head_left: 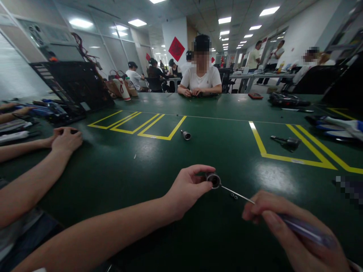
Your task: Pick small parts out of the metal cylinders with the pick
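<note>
My left hand (188,190) pinches a small round metal cup-shaped part (214,180) between thumb and fingers, its dark hollow end turned toward me. A screwdriver (304,229) with a clear purplish handle and a thin steel shaft is gripped in my right hand (292,223). The tip of its shaft meets the rim of the metal part; whether it sits in a screw there I cannot make out. Two tiny metal rings or nuts (234,196) lie on the green table just below the shaft.
On the green table (159,162) are a small metal socket-like piece (186,135), a dark shafted part (286,142) inside yellow tape (297,161), and blue-white tools (340,126) at right. A neighbour's hands (66,139) rest at left. Another person (200,75) sits opposite.
</note>
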